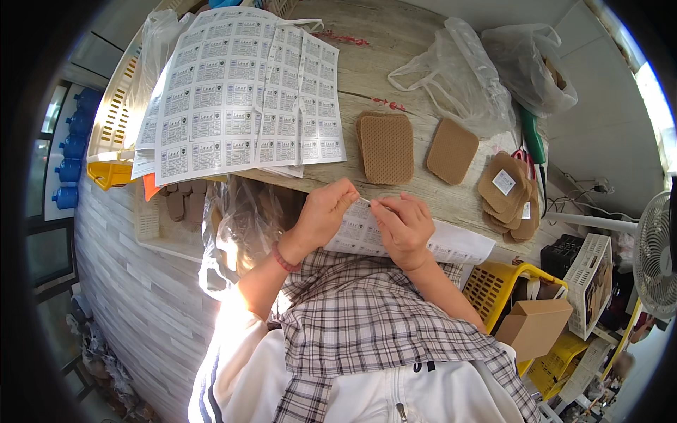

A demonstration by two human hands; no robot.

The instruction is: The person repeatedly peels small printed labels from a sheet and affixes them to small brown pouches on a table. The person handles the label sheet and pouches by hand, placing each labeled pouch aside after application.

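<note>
My left hand (326,210) and my right hand (403,227) meet at the near edge of the wooden table (416,63), fingertips pinched together on a small white sticker (366,202). Under them lies a sheet of white labels (451,247), hanging over the table edge. Just beyond my hands lies a stack of tan waffle-textured pads (386,148), with a single tan pad (451,150) to its right. Further right is a heap of tan pads (509,194), the top one carrying a white sticker.
Large printed label sheets (240,92) cover the table's left part. Clear plastic bags (465,77) lie at the far right, green-handled scissors (534,144) beside them. A plastic bag (243,218) hangs at the left of my lap. Yellow basket (501,285), cardboard box (534,324) and fan (659,247) stand right.
</note>
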